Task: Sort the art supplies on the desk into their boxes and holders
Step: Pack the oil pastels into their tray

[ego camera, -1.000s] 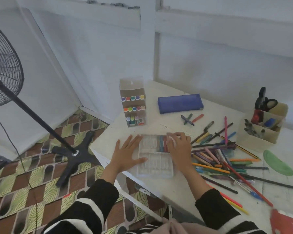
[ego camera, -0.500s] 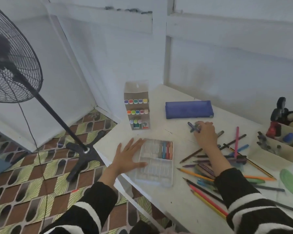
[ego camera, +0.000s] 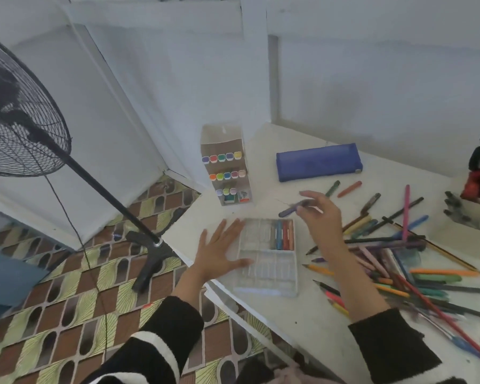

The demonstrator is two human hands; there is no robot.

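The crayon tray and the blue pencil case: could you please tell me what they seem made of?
The crayon tray looks like clear glossy plastic: the desk shows through its slots. The blue pencil case seems matte fabric, given its dull, soft surface.

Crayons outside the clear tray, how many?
3. A purple crayon in the right hand just beyond the clear tray; a green crayon and a red crayon side by side on the desk near the blue pencil case. The pencil pile may hide more.
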